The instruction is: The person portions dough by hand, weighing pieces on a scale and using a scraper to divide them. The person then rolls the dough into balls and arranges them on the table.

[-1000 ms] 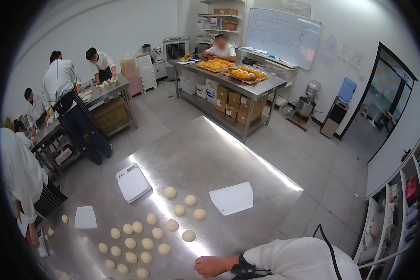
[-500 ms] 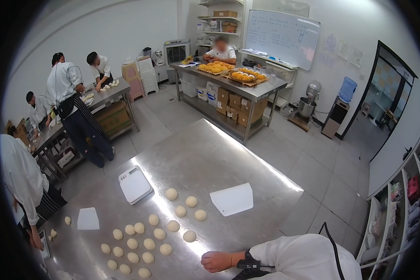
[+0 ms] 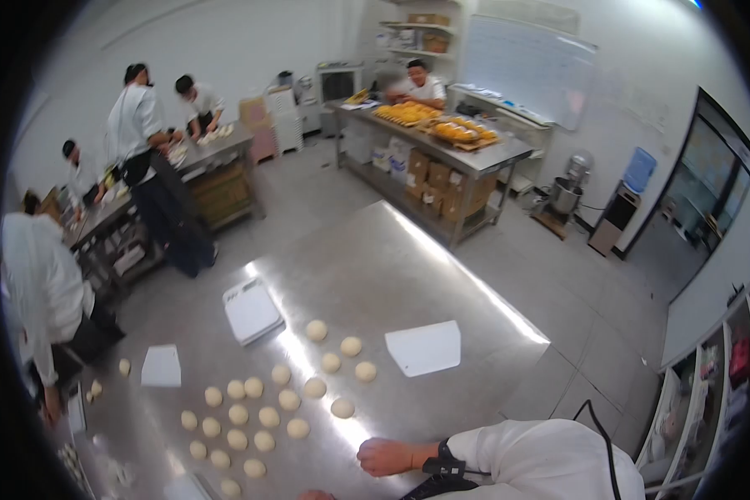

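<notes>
My right hand [image 3: 383,457] rests low over the steel table [image 3: 508,367], fingers curled under; whatever they may hold is hidden. A strap with a dark device circles that wrist. Only a sliver of my left hand [image 3: 315,495] shows at the bottom edge, fingers out of sight. Several round dough balls lie left of my right hand, the nearest dough ball [image 3: 342,407] just up and to the left of it. Another dough ball [image 3: 230,487] sits close to the bottom edge. Beyond them are a white kitchen scale [image 3: 253,312] and a white dough scraper [image 3: 423,348].
Another white scraper [image 3: 161,367] lies at the left, near small dough pieces [image 3: 95,389]. A co-worker [image 3: 46,292] stands at the table's left side. Other people work at a back-left table. Trays of orange food [image 3: 408,113] sit on a far table. Shelves [image 3: 708,417] flank the right.
The view has tilted and shifted, so the table's contents appear slightly moved. A sliver of my left hand and a dough ball have come into view at the bottom. My right hand stays curled.
</notes>
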Available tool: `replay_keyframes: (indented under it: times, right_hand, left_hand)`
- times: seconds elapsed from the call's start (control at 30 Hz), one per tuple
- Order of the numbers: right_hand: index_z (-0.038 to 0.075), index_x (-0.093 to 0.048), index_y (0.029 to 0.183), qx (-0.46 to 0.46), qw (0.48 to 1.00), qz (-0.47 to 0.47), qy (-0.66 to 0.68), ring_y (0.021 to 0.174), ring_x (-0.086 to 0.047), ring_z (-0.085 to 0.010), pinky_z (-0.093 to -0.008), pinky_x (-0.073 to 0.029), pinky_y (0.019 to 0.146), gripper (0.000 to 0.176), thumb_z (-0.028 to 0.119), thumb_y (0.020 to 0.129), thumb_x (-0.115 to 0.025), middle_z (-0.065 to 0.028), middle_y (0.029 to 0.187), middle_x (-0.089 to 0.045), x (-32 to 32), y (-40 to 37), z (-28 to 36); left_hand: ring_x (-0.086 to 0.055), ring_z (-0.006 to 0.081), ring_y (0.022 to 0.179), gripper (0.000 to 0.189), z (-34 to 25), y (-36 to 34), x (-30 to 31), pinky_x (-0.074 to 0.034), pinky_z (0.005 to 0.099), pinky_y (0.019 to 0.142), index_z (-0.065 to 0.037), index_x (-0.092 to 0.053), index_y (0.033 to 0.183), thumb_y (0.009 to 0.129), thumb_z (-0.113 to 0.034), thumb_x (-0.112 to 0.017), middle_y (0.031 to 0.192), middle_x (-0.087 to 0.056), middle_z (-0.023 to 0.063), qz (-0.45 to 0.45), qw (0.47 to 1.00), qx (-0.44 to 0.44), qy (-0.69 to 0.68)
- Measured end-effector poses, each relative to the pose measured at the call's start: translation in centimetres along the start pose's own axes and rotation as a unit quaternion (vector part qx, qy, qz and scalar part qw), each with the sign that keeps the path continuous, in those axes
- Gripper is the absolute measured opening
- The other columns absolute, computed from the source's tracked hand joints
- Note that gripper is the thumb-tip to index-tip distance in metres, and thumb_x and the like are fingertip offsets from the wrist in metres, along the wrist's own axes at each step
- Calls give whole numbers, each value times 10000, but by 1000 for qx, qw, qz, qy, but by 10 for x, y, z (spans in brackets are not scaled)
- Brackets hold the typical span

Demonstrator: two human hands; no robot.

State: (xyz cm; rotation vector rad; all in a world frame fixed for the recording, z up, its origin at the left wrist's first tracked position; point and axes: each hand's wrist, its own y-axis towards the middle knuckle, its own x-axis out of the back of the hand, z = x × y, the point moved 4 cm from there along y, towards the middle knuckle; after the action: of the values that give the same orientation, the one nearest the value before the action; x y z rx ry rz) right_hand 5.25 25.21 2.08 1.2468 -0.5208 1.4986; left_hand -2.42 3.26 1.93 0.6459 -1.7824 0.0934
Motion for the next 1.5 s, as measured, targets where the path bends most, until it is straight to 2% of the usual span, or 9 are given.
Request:
replay_keyframes:
  times: [0.1, 0.17, 0.5, 0.67, 0.9, 1.07, 1.23, 1.33, 1.5]
  right_hand:
    - [131, -599, 1109, -17, 998, -58, 17, 994, -536, -269, -350, -458, 840, 426, 335, 749, -703, -91, 1030, -550, 29, 0, 6]
    - [154, -597, 1169, -104, 992, 63, -37, 1077, -490, -315, -352, -463, 869, 495, 291, 716, -740, -112, 1107, -533, 58, 8, 17]
    - [87, -619, 1002, -261, 948, 165, 76, 977, -487, -370, -401, -481, 839, 310, 86, 700, -688, -158, 1052, -484, 39, 8, 16]
    - [77, -648, 1002, -305, 915, 126, 233, 998, -503, -336, -413, -467, 839, 304, 106, 701, -683, -140, 1025, -493, 89, 46, -4]
    - [73, -654, 1039, -278, 954, 1, 109, 1027, -539, -328, -392, -467, 877, 330, 100, 711, -662, -156, 1083, -525, 156, 202, -121]
    - [79, -652, 1061, -368, 927, 19, 69, 1064, -535, -372, -416, -476, 900, 353, 124, 712, -677, -193, 1132, -524, 105, 263, -179]
    - [106, -591, 1187, -395, 917, 43, -13, 1064, -538, -408, -442, -479, 913, 503, 210, 713, -726, -216, 1163, -515, 56, 258, -200]
    - [82, -558, 1224, -390, 919, -18, 57, 1080, -550, -349, -425, -486, 890, 554, 262, 735, -746, -196, 1174, -542, 127, 238, -190]
    - [73, -584, 1202, -514, 845, -80, 127, 1074, -566, -290, -403, -481, 890, 515, 253, 747, -744, -168, 1178, -567, 216, 119, -210]
  left_hand:
    - [-520, 324, 1000, 435, -14, 14, 28, -394, 453, 866, -99, -634, 1011, 657, -327, -741, 1041, -572, 129, 1, 999, 28, -25]
    - [-486, 304, 1092, 380, -24, 21, 50, -399, 461, 871, -163, -638, 1030, 692, -323, -709, 1148, -543, 113, 99, 990, 99, 9]
    - [-460, 358, 968, 208, -9, 23, 38, -422, 424, 894, -92, -660, 844, 652, -10, -662, 1024, -481, 153, 231, 936, 236, -120]
    - [-483, 332, 947, 239, -3, 60, 96, -436, 389, 849, -78, -657, 873, 642, -19, -678, 1010, -476, 149, 158, 942, 218, -200]
    - [-520, 330, 984, 269, 118, 250, 145, -458, 386, 854, -51, -650, 927, 659, -58, -669, 1012, -507, 133, 20, 986, 119, -111]
    - [-503, 360, 1051, 356, 186, 325, 93, -442, 420, 919, -70, -642, 1023, 673, -126, -679, 1100, -514, 163, 127, 967, 190, -112]
    - [-437, 393, 1169, 516, 209, 324, 41, -411, 422, 989, -94, -581, 1175, 683, -172, -716, 1233, -471, 191, 187, 968, 159, -50]
    - [-429, 392, 1218, 561, 187, 319, 88, -394, 436, 1009, -49, -539, 1212, 699, -166, -732, 1309, -462, 201, 132, 984, 119, -18]
    - [-581, 270, 865, 393, 153, 284, 145, -476, 379, 790, -28, -577, 1100, 742, -121, -709, 985, -611, 129, -41, 989, 81, -114]
